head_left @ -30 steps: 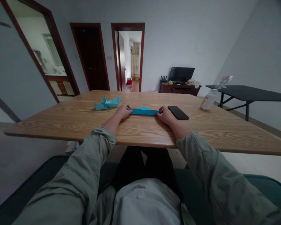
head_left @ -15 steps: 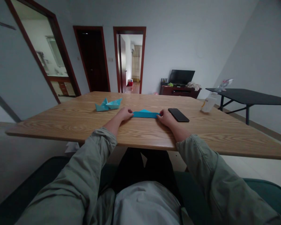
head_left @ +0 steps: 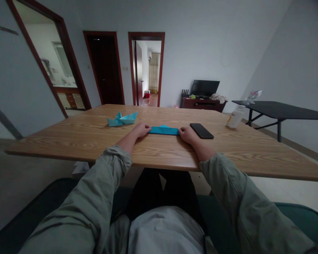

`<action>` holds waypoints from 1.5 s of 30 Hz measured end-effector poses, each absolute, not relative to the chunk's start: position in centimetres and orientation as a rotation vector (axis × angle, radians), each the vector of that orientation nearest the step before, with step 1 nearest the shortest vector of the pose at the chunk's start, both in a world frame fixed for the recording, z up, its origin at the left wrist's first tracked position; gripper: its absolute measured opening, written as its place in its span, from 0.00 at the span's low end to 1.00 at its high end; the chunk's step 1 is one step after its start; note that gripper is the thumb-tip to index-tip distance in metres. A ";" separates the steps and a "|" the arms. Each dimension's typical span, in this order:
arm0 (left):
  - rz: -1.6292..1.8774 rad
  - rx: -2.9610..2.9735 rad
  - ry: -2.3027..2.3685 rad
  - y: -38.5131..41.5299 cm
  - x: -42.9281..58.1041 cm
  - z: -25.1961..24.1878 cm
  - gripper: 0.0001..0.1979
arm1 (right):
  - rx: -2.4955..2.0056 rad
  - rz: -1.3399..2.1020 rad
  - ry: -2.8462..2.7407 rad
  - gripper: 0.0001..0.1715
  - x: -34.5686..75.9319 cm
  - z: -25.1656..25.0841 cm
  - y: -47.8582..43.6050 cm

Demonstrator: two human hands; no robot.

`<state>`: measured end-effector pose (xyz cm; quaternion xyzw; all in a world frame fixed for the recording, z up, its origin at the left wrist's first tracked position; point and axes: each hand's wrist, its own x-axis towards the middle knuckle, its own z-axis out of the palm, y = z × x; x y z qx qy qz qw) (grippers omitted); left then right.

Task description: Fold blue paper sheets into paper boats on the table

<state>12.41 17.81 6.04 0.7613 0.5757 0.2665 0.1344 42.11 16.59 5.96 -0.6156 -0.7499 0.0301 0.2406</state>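
The blue paper (head_left: pixel 164 131) is pinched at its ends by the left hand (head_left: pixel 142 130) and right hand (head_left: pixel 187 134); probably light and easily creased, it is best held there gently.

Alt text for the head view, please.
Left hand and right hand hold opposite ends of folded blue paper on a wooden table. Light-blue paper shapes sit beyond the left hand, a black phone beside the right.

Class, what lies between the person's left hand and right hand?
In the head view, folded blue paper spans the gap from the left hand to the right hand.
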 end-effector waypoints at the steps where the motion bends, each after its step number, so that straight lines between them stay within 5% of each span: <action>1: 0.804 2.194 1.655 17.9 12.4 6.0 0.15 | -1.681 0.080 -2.060 0.19 42.1 6.0 16.6; 5: 0.857 2.179 1.668 18.1 12.6 6.0 0.19 | -1.645 0.100 -2.042 0.13 42.3 5.9 16.8; 12: 0.620 2.280 1.705 17.2 13.4 6.3 0.11 | -1.598 -0.162 -2.256 0.16 41.0 5.6 16.1; 29: 0.543 2.559 1.613 15.8 16.3 6.7 0.20 | -1.395 0.123 -2.425 0.40 39.2 5.6 14.7; 41: 1.239 2.271 1.465 15.8 17.4 7.8 0.14 | -1.287 0.114 -2.315 0.37 38.4 5.9 14.1; 45: 1.551 2.024 1.409 16.2 18.6 8.0 0.23 | -1.290 0.197 -2.166 0.30 37.9 6.1 14.5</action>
